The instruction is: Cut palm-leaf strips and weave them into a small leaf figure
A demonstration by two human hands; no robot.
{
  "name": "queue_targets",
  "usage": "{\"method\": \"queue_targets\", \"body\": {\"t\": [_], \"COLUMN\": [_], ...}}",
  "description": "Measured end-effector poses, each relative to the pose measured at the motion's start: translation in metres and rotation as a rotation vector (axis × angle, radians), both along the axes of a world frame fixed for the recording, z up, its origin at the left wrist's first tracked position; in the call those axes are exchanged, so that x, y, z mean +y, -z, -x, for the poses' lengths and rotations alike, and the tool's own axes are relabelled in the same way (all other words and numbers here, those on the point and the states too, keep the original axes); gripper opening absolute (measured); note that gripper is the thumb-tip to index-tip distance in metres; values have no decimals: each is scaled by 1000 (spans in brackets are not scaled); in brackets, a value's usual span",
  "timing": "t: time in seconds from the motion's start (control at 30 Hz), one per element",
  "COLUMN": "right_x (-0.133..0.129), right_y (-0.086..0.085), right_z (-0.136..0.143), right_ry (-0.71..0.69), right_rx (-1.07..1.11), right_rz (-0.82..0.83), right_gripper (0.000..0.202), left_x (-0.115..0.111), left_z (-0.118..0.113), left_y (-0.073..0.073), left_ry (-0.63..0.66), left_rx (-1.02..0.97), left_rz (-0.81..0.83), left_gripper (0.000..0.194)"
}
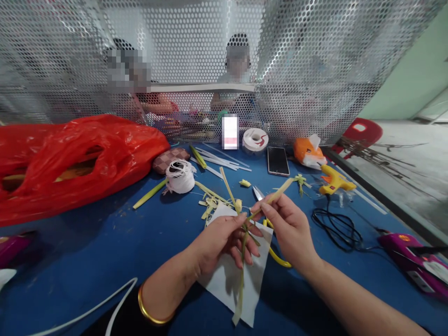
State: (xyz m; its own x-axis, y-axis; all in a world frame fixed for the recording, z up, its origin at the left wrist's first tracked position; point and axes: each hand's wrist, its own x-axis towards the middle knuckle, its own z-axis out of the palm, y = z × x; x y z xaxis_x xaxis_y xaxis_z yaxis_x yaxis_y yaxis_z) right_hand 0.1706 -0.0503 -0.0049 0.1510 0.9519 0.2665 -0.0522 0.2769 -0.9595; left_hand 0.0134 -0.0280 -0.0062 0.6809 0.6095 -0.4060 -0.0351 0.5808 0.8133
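Observation:
Several long green leaf strips point(242, 280) cross between my two hands, apparently folded together where they meet. My left hand point(227, 240) pinches them at the crossing, with one strip hanging down past the fingers. My right hand point(285, 224) grips another strip between thumb and fingers, its pale end sticking up to the right. Beneath my hands lies a sheet of white paper point(227, 294) on the blue table. Yellow-handled scissors point(280, 259) rest beside the paper, partly hidden by my right hand. Leaf scraps point(210, 207) are scattered just behind the paper.
A red plastic bag point(133, 140) fills the left. White twine point(180, 176), a tape roll point(255, 140) and a phone point(278, 161) stand farther back. At right are a yellow glue gun point(336, 181), its black cord point(338, 228) and a purple power strip point(413, 261). People sit behind the perforated screen point(189, 42).

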Motion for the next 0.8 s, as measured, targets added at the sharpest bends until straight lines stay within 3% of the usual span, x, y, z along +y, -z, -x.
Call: {"method": "queue_targets", "body": {"t": [0.2, 0.47, 0.8], "right_x": [0, -6, 5], "right_y": [1, 9, 3], "right_z": [0, -1, -4], "right_ry": [-25, -157, 60], "right_rx": [9, -19, 35], "right_rz": [-18, -65, 39], "right_gripper": [12, 6, 17], "left_x": [1, -2, -3], "left_z": [0, -3, -3], "left_y": [0, 2, -5], "left_ry": [19, -76, -60], "left_rx": [11, 129, 132], "left_rz": [5, -94, -109], "left_gripper": [54, 37, 31]}}
